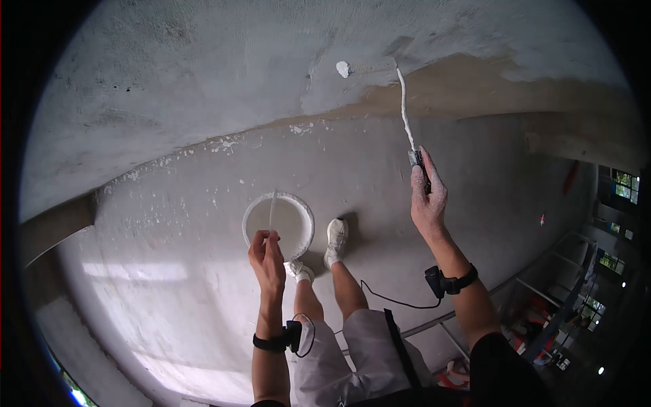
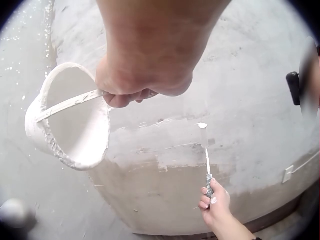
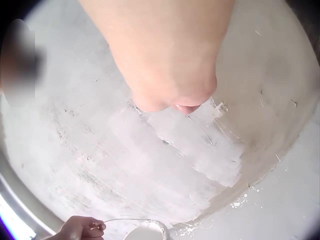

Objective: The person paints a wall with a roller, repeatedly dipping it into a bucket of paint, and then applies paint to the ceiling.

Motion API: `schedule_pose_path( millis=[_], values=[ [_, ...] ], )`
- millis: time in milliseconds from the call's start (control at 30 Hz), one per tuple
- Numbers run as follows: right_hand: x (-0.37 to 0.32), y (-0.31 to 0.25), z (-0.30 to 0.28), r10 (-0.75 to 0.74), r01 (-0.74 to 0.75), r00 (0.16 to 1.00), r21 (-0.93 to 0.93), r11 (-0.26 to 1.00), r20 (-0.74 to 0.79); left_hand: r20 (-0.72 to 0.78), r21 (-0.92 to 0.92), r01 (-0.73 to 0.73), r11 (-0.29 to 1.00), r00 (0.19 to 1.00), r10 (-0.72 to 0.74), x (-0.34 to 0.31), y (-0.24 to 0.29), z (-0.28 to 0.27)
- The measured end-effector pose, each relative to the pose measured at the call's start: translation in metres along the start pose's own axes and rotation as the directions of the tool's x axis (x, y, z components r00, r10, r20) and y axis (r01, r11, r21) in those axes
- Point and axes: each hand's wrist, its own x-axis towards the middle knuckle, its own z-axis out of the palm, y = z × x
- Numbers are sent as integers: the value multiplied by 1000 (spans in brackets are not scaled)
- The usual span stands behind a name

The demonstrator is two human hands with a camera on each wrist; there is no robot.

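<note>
Head view: the left hand (image 1: 266, 256) is curled around the thin handle (image 1: 272, 210) of a white bucket (image 1: 310, 218), which hangs under it, just beside the person's shoes (image 1: 336, 239) as seen from above. The right hand (image 1: 427, 198), flecked white, is raised and grips the dark end of a long white-coated tool (image 1: 405, 112) whose tip touches the wall (image 1: 203, 68) at the edge of a lighter patch, near a white blob (image 1: 343, 68). From the left wrist, the fingers (image 2: 122, 99) close on the handle and the bucket (image 2: 35, 127) tilts, its open mouth showing. The right wrist view does not show the right hand's fingers.
</note>
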Motion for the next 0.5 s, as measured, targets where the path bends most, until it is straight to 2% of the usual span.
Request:
schedule_pose_path(
  millis=[67,233,300,333,400,500],
  values=[
    [9,5,2,-13,18,997,60,998,-80,6,-5,9,1000,1000,-9,2,-1,-2],
    [13,0,10,6,7,980,64,998,-196,29,22,1,1000,1000,-2,1,-4,-10],
    [14,-2,13,6,20,962,90,996,-273,40,11,54,998,998,-54,-1,-1,-12],
    [15,-2,14,6,18,962,85,996,-274,44,9,57,998,997,-58,-1,-1,-13],
    [15,-5,15,125,-88,965,161,983,-230,56,5,58,998,997,-59,-2,-1,-15],
    [16,3,19,104,-76,967,127,989,-233,70,-1,54,999,996,-54,-1,-2,-18]
  ],
)
